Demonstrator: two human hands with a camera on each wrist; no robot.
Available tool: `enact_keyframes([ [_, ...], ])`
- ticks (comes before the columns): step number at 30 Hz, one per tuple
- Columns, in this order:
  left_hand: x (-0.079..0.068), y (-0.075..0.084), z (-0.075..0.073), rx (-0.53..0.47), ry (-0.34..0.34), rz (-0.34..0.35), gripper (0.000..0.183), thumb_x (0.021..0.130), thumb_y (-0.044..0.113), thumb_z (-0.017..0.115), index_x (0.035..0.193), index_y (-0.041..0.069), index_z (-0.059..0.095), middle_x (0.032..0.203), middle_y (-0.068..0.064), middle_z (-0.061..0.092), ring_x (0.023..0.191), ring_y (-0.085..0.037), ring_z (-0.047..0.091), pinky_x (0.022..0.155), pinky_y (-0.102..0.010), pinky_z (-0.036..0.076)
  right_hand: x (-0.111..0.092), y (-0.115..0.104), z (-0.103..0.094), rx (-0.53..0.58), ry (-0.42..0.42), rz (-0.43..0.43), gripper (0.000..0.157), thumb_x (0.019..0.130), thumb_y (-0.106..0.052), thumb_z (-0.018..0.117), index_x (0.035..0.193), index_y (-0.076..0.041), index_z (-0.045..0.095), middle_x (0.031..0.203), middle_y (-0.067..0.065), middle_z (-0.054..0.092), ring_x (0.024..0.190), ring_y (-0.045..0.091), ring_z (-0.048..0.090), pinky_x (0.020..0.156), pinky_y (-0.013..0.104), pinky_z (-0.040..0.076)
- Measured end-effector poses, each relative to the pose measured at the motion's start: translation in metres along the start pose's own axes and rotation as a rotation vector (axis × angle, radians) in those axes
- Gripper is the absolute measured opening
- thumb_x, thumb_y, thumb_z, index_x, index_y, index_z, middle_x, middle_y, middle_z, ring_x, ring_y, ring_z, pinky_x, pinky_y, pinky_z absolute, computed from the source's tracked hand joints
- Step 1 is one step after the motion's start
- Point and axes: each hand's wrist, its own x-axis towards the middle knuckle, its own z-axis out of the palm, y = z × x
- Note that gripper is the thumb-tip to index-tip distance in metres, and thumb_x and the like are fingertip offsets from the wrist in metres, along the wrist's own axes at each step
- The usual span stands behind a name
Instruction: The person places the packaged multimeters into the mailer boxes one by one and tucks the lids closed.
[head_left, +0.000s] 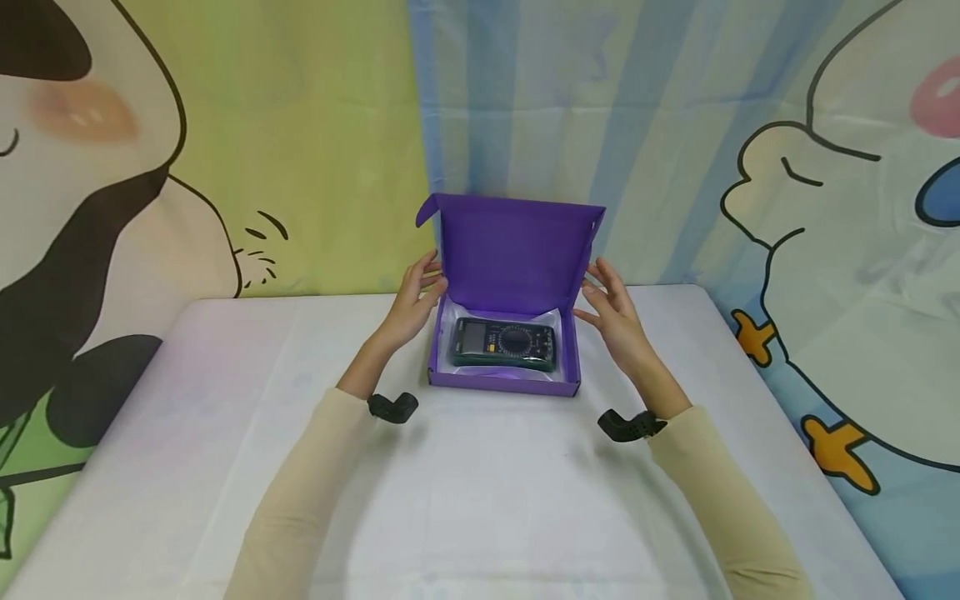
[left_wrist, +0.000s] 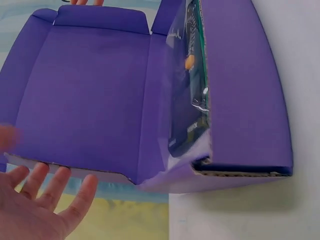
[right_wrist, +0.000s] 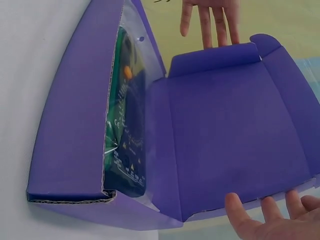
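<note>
A purple cardboard box (head_left: 504, 388) stands on the table with its lid (head_left: 517, 250) raised. Inside lies a dark multimeter (head_left: 504, 343) with a green edge, wrapped in clear plastic (right_wrist: 131, 21). My left hand (head_left: 411, 307) is at the lid's left side, fingers extended, fingertips (left_wrist: 61, 172) right at the flap's edge. On the opposite side, the fingertips (right_wrist: 270, 202) of my right hand (head_left: 617, 317) meet the right flap's edge, fingers spread and slightly bent. Neither hand wraps round the cardboard.
A white cloth covers the table (head_left: 480, 492). Close behind the box hangs a printed curtain (head_left: 337, 150) with cartoon figures. Each wrist wears a black camera mount, the left mount (head_left: 393, 408) and the right mount (head_left: 632, 426) both hanging inward over the table.
</note>
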Motion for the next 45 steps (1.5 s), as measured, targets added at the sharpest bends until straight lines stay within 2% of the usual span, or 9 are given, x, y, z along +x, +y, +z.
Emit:
enact_keyframes([
  [3,-0.003,-0.001,-0.001,-0.025,0.004,-0.017,0.052,0.103,0.023,0.026,0.148,0.002,0.011,0.144,-0.026,0.023,0.131,-0.04,0.031,0.099,-0.058,0.037,-0.002,0.001,-0.001,0.003,-0.001,-0.015,0.064,0.099,-0.028,0.043,0.15,-0.016,0.006,0.154,0.011,0.012,0.141,0.033,0.017,0.108,0.055,0.03],
  [6,-0.005,-0.002,-0.003,-0.051,0.003,-0.004,0.052,0.103,0.027,0.02,0.147,0.0,0.011,0.143,-0.028,0.024,0.132,-0.042,0.031,0.097,-0.06,0.036,-0.003,0.002,-0.002,0.009,0.005,-0.034,0.058,0.1,-0.025,0.04,0.15,-0.014,0.012,0.152,0.015,0.017,0.139,0.036,0.022,0.107,0.05,0.034],
  [11,-0.009,-0.005,-0.007,-0.071,0.005,0.015,0.052,0.103,0.027,0.018,0.146,-0.002,0.013,0.14,-0.031,0.031,0.13,-0.045,0.033,0.098,-0.059,0.036,-0.004,0.003,-0.002,0.076,0.004,-0.047,0.053,0.1,-0.026,0.041,0.148,-0.012,0.02,0.149,0.021,0.023,0.136,0.042,0.026,0.105,0.042,0.039],
  [18,-0.012,-0.005,-0.012,-0.069,0.007,0.001,0.05,0.103,0.024,0.016,0.145,-0.002,0.017,0.136,-0.032,0.034,0.129,-0.047,0.034,0.098,-0.06,0.036,-0.007,0.004,-0.001,0.136,-0.001,-0.051,0.052,0.099,-0.026,0.044,0.145,-0.01,0.026,0.144,0.024,0.028,0.134,0.044,0.028,0.103,0.042,0.042],
  [27,-0.014,-0.012,-0.013,-0.13,-0.049,0.025,0.053,0.101,0.024,0.029,0.145,-0.002,0.016,0.137,-0.031,0.034,0.13,-0.042,0.034,0.101,-0.061,0.033,-0.011,0.008,-0.005,0.097,0.036,-0.054,0.055,0.097,-0.024,0.049,0.144,-0.007,0.027,0.136,0.018,0.04,0.13,0.043,0.036,0.099,0.034,0.046],
  [33,-0.017,-0.019,-0.01,-0.14,-0.042,0.029,0.049,0.101,0.022,0.028,0.143,-0.003,0.023,0.136,-0.029,0.038,0.129,-0.041,0.035,0.101,-0.061,0.033,-0.017,0.013,-0.004,0.046,0.061,-0.063,0.053,0.096,-0.024,0.052,0.141,-0.007,0.033,0.133,0.015,0.043,0.127,0.039,0.043,0.095,0.032,0.048],
  [38,-0.018,-0.021,-0.007,-0.135,-0.023,0.008,0.047,0.101,0.022,0.031,0.14,-0.004,0.027,0.137,-0.029,0.037,0.126,-0.04,0.037,0.1,-0.061,0.034,-0.021,0.016,-0.006,0.045,0.082,-0.068,0.048,0.095,-0.021,0.053,0.138,-0.006,0.036,0.124,0.008,0.05,0.121,0.033,0.052,0.093,0.031,0.05],
  [42,-0.019,-0.021,-0.007,-0.114,-0.019,-0.029,0.046,0.101,0.021,0.034,0.139,-0.004,0.028,0.137,-0.029,0.035,0.124,-0.041,0.039,0.099,-0.057,0.037,-0.023,0.019,-0.007,0.038,0.103,-0.058,0.045,0.095,-0.021,0.054,0.134,-0.006,0.04,0.12,0.008,0.054,0.115,0.028,0.057,0.091,0.031,0.05],
  [45,-0.019,-0.023,-0.006,-0.117,-0.022,-0.048,0.046,0.101,0.02,0.034,0.139,-0.005,0.026,0.139,-0.028,0.032,0.125,-0.042,0.038,0.098,-0.057,0.038,-0.024,0.022,-0.008,0.037,0.114,-0.061,0.04,0.095,-0.022,0.054,0.13,-0.005,0.044,0.12,0.011,0.055,0.115,0.03,0.057,0.091,0.032,0.05],
])
